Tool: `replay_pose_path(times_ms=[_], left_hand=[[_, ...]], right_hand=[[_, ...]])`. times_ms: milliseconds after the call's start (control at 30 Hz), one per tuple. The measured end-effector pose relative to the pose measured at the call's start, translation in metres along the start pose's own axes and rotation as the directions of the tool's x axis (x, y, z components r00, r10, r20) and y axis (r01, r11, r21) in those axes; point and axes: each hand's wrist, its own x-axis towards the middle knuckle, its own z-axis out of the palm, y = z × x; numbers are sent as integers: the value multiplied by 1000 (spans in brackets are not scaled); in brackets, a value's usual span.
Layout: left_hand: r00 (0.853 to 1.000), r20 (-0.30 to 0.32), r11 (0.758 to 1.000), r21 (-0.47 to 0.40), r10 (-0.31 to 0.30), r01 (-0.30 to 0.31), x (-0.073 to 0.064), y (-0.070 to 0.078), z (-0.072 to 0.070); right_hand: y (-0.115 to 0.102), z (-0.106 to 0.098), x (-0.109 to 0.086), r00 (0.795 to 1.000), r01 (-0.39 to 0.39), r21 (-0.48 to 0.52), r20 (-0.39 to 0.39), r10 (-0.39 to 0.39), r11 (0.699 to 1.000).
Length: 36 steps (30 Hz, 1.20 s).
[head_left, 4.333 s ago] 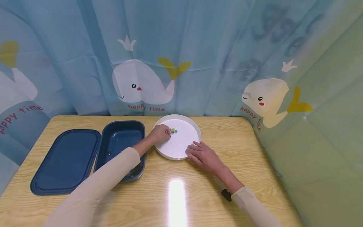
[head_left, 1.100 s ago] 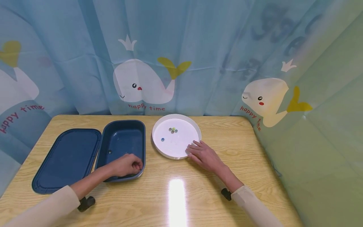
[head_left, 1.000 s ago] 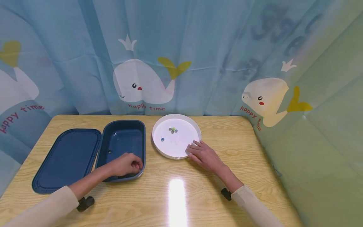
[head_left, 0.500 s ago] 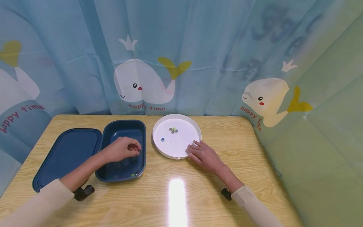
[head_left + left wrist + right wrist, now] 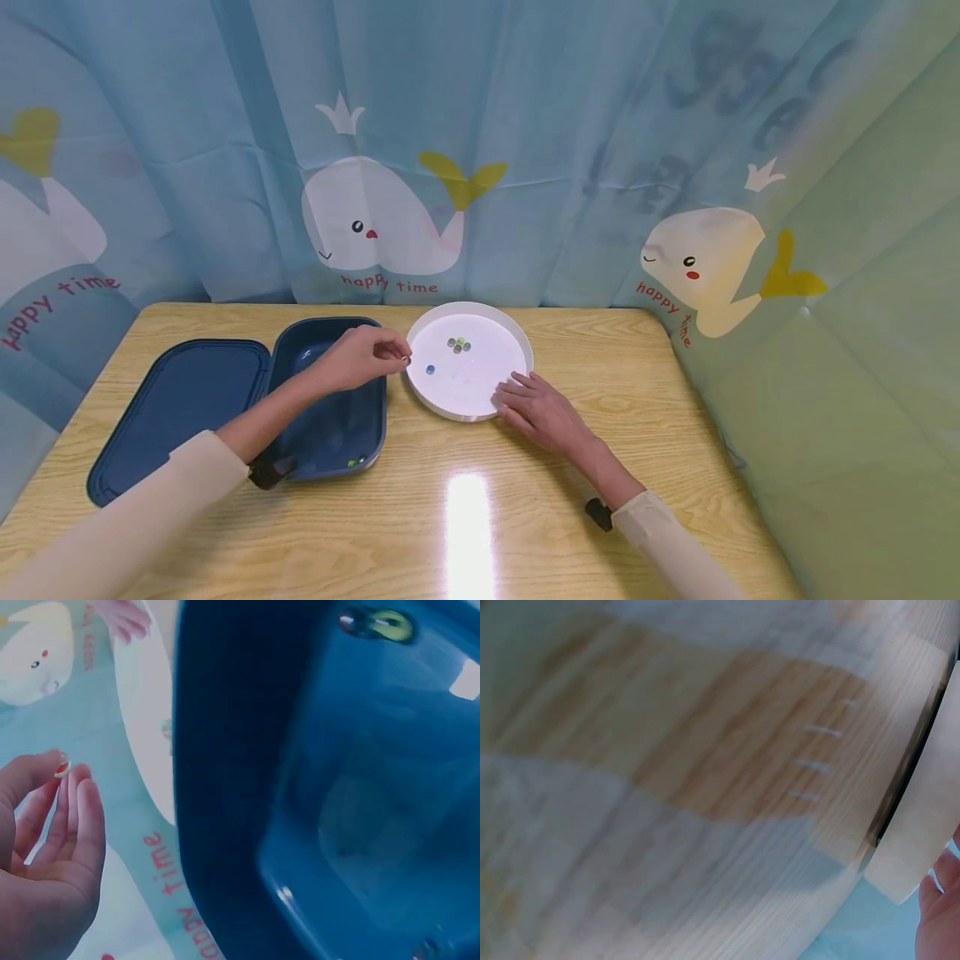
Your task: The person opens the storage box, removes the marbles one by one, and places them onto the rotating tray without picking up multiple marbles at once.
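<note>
My left hand [image 5: 362,358] pinches a glass marble [image 5: 63,768] with a red patch between thumb and fingertips. It hovers at the left rim of a round white tray [image 5: 487,379], over the edge of the dark blue box. My right hand [image 5: 543,414] rests on the tray's front right rim, fingers relaxed. Inside the tray sit a small cluster of marbles [image 5: 457,345] and, apart from them, a blue marble [image 5: 430,369]. A green-yellow marble [image 5: 393,625] lies with a darker marble [image 5: 354,621] in one corner of the blue box [image 5: 330,429].
Left of the box lies its flat dark blue lid [image 5: 180,408]. The wooden table [image 5: 600,358] extends right of the tray and toward the front. A blue curtain [image 5: 540,150] printed with whales hangs right behind the table's back edge.
From inside the box, my left hand has risen and moved right toward the tray, carrying a marble. The blue marble was left in the tray earlier. My right hand has stayed put.
</note>
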Motion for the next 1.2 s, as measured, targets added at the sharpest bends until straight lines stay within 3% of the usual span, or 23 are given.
replay_pose_path(times_ms=[300,567,867,1200], left_hand=[[998,-31,988,-145,-47,42,33,14,18],[990,-34,963,-238,-136,124,57,23,31],[982,-31,961,-210,-189,178,82,20,43],[967,-63,962,-138,-247,237,101,10,50]], right_hand=[[1,-1,1,1000,-3,-9,4,3,1000],[0,-2,1,1000,-7,-8,16,7,1000],[0,0,0,999,-19,-22,35,19,1000],[-2,-1,0,1000,-15,-19,26,15,1000]])
